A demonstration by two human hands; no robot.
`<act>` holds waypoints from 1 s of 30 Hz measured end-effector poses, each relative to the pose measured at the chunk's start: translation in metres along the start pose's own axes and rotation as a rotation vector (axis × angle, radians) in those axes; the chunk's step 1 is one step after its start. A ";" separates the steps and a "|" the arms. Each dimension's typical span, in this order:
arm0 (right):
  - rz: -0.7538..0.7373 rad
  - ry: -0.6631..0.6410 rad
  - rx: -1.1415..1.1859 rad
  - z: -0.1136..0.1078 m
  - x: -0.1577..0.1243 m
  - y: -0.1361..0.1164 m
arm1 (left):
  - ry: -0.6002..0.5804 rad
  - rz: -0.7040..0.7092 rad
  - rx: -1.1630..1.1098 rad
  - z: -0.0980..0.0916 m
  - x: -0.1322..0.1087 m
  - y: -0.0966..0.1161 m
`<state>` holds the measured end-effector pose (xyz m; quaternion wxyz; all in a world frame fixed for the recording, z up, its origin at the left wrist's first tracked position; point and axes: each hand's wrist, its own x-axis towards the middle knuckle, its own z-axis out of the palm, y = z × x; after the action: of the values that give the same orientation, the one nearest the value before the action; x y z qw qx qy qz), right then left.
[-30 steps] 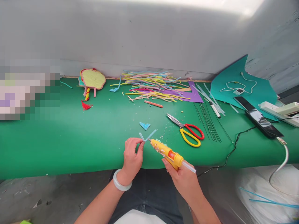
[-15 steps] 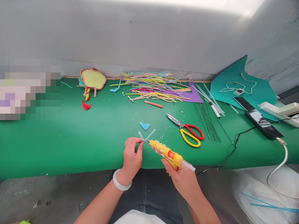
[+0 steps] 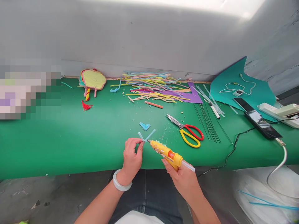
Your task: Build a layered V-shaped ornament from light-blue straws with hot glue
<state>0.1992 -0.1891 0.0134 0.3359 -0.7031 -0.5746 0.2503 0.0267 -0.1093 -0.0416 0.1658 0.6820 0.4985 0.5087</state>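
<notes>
Between thumb and fingers, my left hand [image 3: 133, 153] pinches a light-blue strip bent into a V [image 3: 149, 135] near its fold. My right hand [image 3: 183, 178] is wrapped round the handle of a yellow glue gun [image 3: 166, 151], with a clear glue stick [image 3: 188, 165] poking out of its back end. The gun's nozzle sits at or just beside the fold of the V; whether they touch I cannot tell. Just beyond lies a small blue V-shaped piece [image 3: 145, 126] of nested strips. Scissors [image 3: 185, 130] with one red and one yellow handle rest to the right.
A heap of coloured strips [image 3: 151, 85] lies along the wall, partly over purple sheet [image 3: 195, 92]. Green wires [image 3: 209, 124], a phone [image 3: 263, 123] and a power strip [image 3: 280, 110] are at the right. A yellow fan-shaped piece [image 3: 93, 79] with a red tassel lies at back left.
The glue gun's nozzle has drawn very slightly to the right of the fold. My left hand and the bent strip have hardly moved.
</notes>
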 end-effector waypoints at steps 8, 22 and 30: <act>-0.003 -0.014 0.018 -0.001 -0.001 -0.002 | -0.003 -0.007 0.002 -0.001 0.000 -0.001; -0.086 -0.007 -0.023 0.008 0.000 0.006 | -0.001 -0.010 0.003 -0.001 0.000 0.001; -0.074 0.006 -0.032 0.007 -0.001 0.008 | -0.007 -0.055 -0.021 -0.003 0.000 0.002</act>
<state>0.1987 -0.1898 0.0026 0.3352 -0.6875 -0.6031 0.2265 0.0255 -0.1110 -0.0392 0.1885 0.6682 0.5112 0.5067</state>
